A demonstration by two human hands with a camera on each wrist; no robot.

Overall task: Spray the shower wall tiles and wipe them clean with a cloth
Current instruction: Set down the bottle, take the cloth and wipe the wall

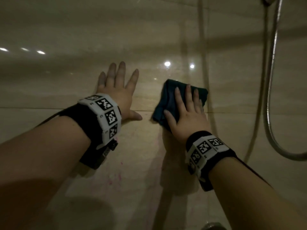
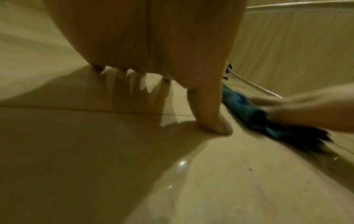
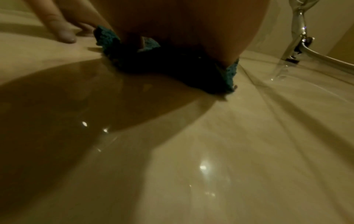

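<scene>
Head view: right hand [image 1: 186,112] flat on dark teal cloth [image 1: 167,98], fingers straight and slightly apart, pressing it to the shower wall tiles [image 1: 66,80] across a grout line. Left hand [image 1: 118,90] braces beside it, fingers splayed, holding nothing. Faint pink marks [image 1: 116,176] lower down. Best: keep even palm pressure, overlap passes, work toward the marks, avoid the shower hose [image 1: 270,97].

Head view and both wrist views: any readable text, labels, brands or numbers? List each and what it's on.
No readable words, brands or numbers in any view.
Left wrist band: black-and-white square marker codes, no words; tiny characters beside them are too small to read.
Right wrist band: the same.
Tiled wall, blue cloth, shower hose: unmarked.
</scene>
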